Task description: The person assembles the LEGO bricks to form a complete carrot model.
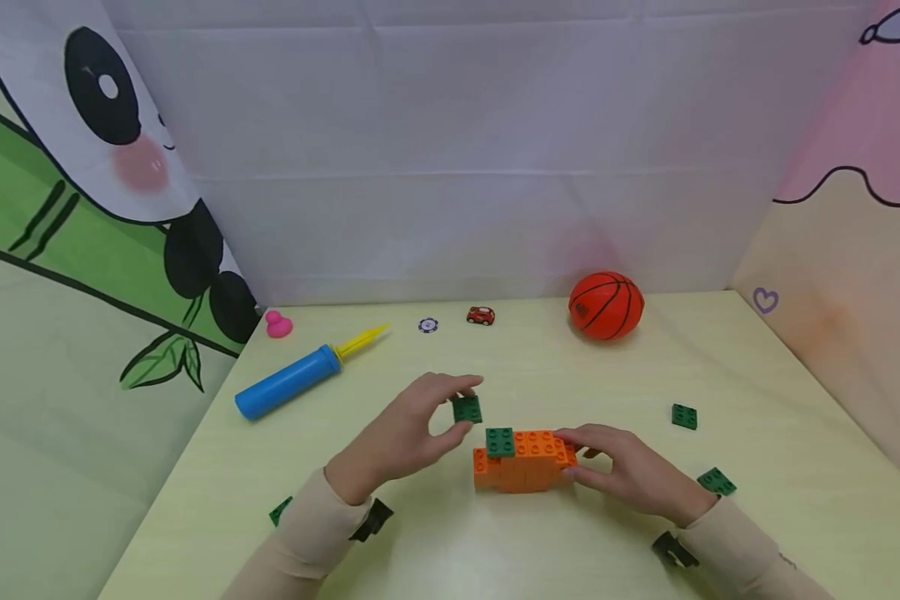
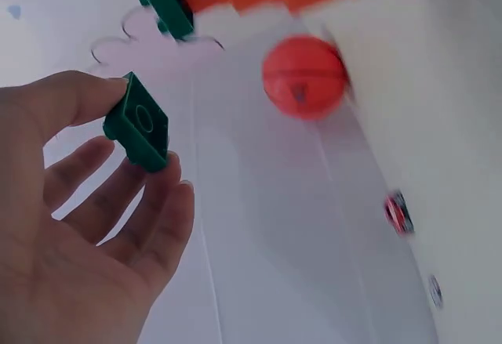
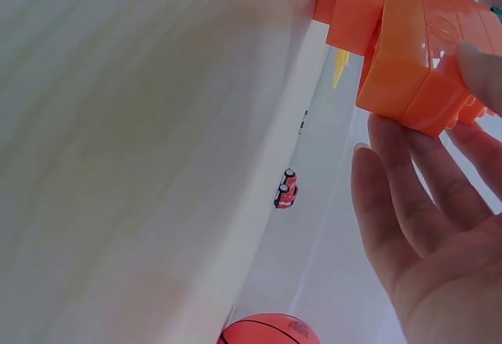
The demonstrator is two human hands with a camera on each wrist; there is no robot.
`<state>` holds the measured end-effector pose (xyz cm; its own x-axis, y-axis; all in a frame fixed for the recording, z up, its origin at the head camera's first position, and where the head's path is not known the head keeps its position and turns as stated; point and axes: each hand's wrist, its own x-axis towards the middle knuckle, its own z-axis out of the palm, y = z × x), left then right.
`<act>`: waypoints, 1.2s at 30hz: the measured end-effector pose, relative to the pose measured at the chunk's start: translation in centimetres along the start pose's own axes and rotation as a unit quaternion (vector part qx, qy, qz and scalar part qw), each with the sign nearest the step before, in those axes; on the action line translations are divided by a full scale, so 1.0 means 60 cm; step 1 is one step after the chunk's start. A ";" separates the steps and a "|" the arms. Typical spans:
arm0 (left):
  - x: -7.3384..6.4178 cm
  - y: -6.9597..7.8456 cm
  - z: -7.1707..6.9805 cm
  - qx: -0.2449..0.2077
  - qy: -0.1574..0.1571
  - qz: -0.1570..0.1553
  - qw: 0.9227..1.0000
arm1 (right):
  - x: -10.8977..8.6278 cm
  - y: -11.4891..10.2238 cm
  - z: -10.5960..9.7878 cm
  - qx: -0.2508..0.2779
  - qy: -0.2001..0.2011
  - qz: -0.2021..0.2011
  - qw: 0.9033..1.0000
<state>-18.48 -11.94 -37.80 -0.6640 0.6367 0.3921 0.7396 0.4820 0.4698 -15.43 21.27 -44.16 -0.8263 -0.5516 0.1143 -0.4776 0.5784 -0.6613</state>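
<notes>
Between thumb and fingertips, my left hand (image 1: pixel 401 433) pinches a small green toy building brick (image 1: pixel 467 409). The left wrist view shows the hollow underside of this brick (image 2: pixel 147 121). Just to its right, a block of joined orange building bricks (image 1: pixel 523 473) has another green brick (image 1: pixel 499 442) fixed on top, left of its middle. My right hand (image 1: pixel 633 471) holds the right end of the orange block, thumb on the near side and fingers on the far side. In the right wrist view, the orange block (image 3: pixel 408 42) shows its stepped end above the fingers.
Loose green bricks lie at the right (image 1: pixel 685 416), by the right wrist (image 1: pixel 717 481) and beside the left sleeve (image 1: pixel 280 510). Farther back are a blue pump (image 1: pixel 288 383), a pink toy (image 1: pixel 278 324), a round chip (image 1: pixel 428 325), a red toy car (image 1: pixel 481 316) and a basketball (image 1: pixel 606 306).
</notes>
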 end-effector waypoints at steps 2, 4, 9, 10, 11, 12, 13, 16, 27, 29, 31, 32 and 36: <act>0.014 0.017 0.016 -0.012 0.004 0.040 0.999 | 0.000 0.000 0.001 0.001 -0.001 -0.001 1.000; 0.025 0.031 0.032 -0.023 0.003 0.067 0.998 | 0.000 0.000 0.001 0.000 -0.001 0.000 1.000; 0.040 0.049 0.066 -0.045 -0.011 0.081 0.996 | 0.000 -0.001 0.000 -0.006 0.000 0.007 1.000; 0.041 0.050 0.071 -0.046 -0.014 0.078 0.996 | 0.000 -0.001 0.000 -0.007 0.001 0.008 1.000; 0.041 0.051 0.075 -0.046 -0.019 0.074 0.996 | 0.000 -0.001 0.000 -0.008 0.001 0.008 1.000; 0.041 0.051 0.078 -0.045 -0.023 0.070 0.996 | 0.000 -0.001 -0.001 -0.009 0.003 0.007 1.000; 0.041 0.052 0.080 -0.045 -0.027 0.064 0.997 | 0.000 -0.002 -0.001 -0.008 0.004 0.006 1.000; 0.039 0.052 0.085 -0.052 -0.042 0.041 0.997 | 0.000 -0.002 -0.001 -0.007 0.006 0.004 1.000; 0.035 0.049 0.089 -0.071 -0.067 -0.004 0.995 | 0.000 -0.003 -0.002 0.001 0.001 0.008 1.000; 0.035 0.048 0.088 -0.077 -0.070 -0.009 0.994 | 0.000 -0.002 -0.002 0.003 0.001 0.008 1.000; 0.037 0.048 0.088 -0.084 -0.076 -0.018 0.993 | 0.000 -0.002 -0.002 0.004 0.000 0.008 1.000; 0.038 0.048 0.087 -0.088 -0.079 -0.024 0.993 | 0.000 -0.002 -0.002 0.005 0.000 0.007 1.000; 0.044 0.051 0.084 -0.091 -0.095 -0.046 0.990 | 0.000 -0.002 -0.003 0.006 -0.003 0.010 1.000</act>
<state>-17.41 -5.78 -39.32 -0.6823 0.7052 0.1928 0.6327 0.4375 0.6390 -15.42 21.31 -43.96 -0.8341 -0.5431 0.0966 -0.4573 0.5829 -0.6717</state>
